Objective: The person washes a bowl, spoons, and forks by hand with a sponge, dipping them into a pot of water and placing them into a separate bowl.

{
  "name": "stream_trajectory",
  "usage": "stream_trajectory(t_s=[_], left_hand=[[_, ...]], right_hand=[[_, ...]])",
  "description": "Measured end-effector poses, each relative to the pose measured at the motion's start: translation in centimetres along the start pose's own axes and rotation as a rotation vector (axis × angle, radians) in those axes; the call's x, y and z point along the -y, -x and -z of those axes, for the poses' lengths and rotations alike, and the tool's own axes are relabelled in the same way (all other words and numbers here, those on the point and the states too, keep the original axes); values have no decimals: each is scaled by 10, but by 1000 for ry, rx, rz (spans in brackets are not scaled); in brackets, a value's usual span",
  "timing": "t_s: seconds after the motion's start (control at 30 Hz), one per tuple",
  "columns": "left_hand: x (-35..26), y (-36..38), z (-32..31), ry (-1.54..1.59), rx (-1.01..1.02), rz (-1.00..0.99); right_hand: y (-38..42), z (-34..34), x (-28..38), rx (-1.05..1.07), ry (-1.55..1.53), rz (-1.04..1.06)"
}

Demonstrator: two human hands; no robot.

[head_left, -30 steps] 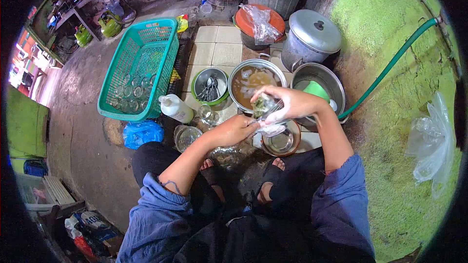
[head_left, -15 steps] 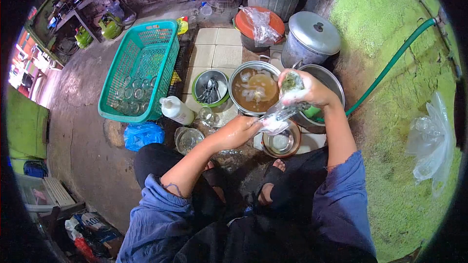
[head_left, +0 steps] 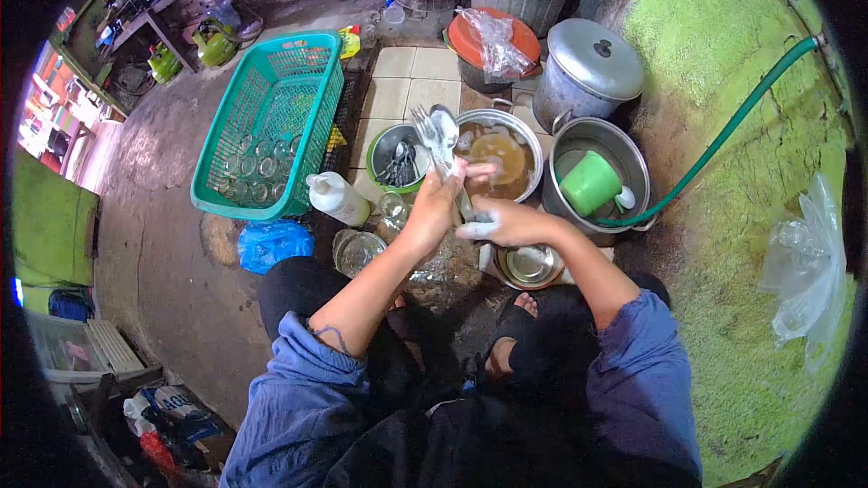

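Soapy cutlery, a fork (head_left: 422, 125) and at least one spoon (head_left: 446, 126), points up and away from me in front of the pots. My left hand (head_left: 432, 215) is closed around its middle. At the handle ends my right hand (head_left: 511, 224) is closed, with foam on its fingers; no sponge shows there. Just beyond the hands is a metal pot of cloudy brown water (head_left: 533, 176). Left of it, a bowl (head_left: 372, 159) with a green rim holds more spoons. A metal bowl (head_left: 533, 264) with foamy water lies below my right hand.
A teal basket (head_left: 206, 158) with several glasses stands left, beside a white bottle (head_left: 336, 199) and a blue plastic bag (head_left: 274, 246). On the right, a pot (head_left: 640, 158) holds a green dipper (head_left: 590, 183) and a hose (head_left: 737, 117). A lidded pot (head_left: 592, 63) stands behind.
The cutlery has swung upright and left, its heads now pointing away from me. My right hand has come down from above the pots to the handles; the green scouring sponge it held is out of sight.
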State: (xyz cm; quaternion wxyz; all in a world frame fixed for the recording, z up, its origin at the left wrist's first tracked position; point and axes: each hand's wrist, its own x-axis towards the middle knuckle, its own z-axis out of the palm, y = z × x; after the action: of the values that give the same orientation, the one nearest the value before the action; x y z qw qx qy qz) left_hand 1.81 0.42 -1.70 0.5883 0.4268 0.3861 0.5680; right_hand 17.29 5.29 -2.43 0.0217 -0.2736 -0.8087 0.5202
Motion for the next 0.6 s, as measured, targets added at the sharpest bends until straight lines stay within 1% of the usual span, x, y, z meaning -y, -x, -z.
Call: stream_trajectory(t_s=[0.03,0.07,0.1,0.13,0.17,0.2,0.23,0.27,0.3,0.33,0.37,0.4,0.43,0.47,0.5,0.53,0.57,0.6], left_hand=[[-4,-1,-3,-29,-10,-42],[3,-3,0,-31,-1,-66],[2,-2,0,-32,-2,-65],[1,-1,0,64,13,39],[0,0,0,161,26,145],[11,-3,2,99,42,60],[19,-5,5,99,38,62],[26,-7,7,116,58,73],[24,-7,7,132,77,86],[22,-3,6,318,65,251],[21,-1,5,319,62,254],[22,0,4,313,-21,314],[23,1,4,305,-103,374],[31,-1,8,305,-107,378],[45,-4,17,326,-165,398],[56,-8,24,348,-223,417],[67,-10,29,370,-281,436],[58,-9,22,527,-395,469]], right_hand=[[-1,-4,8,25,-128,-71],[-2,-8,5,23,-129,-71],[-3,-13,1,-32,-242,-51],[-5,-15,-2,-86,-353,-30],[-7,-14,-5,-83,-352,-30],[-7,-12,-7,-43,-394,-70],[-7,-12,-9,-4,-435,-109],[-9,-17,-18,-69,-450,-3],[-9,-21,-18,-66,-453,-3],[-10,-26,-18,-150,-510,68],[-12,-29,-18,-234,-567,138],[-19,-33,-25,-188,-782,35],[-24,-39,-30,-185,-785,33],[-28,-47,-35,-236,-692,11],[-31,-55,-41,-286,-597,-10],[-33,-61,-42,-260,-644,-112],[-34,-69,-43,-259,-647,-114],[-33,-75,-32,-320,-724,-86]])
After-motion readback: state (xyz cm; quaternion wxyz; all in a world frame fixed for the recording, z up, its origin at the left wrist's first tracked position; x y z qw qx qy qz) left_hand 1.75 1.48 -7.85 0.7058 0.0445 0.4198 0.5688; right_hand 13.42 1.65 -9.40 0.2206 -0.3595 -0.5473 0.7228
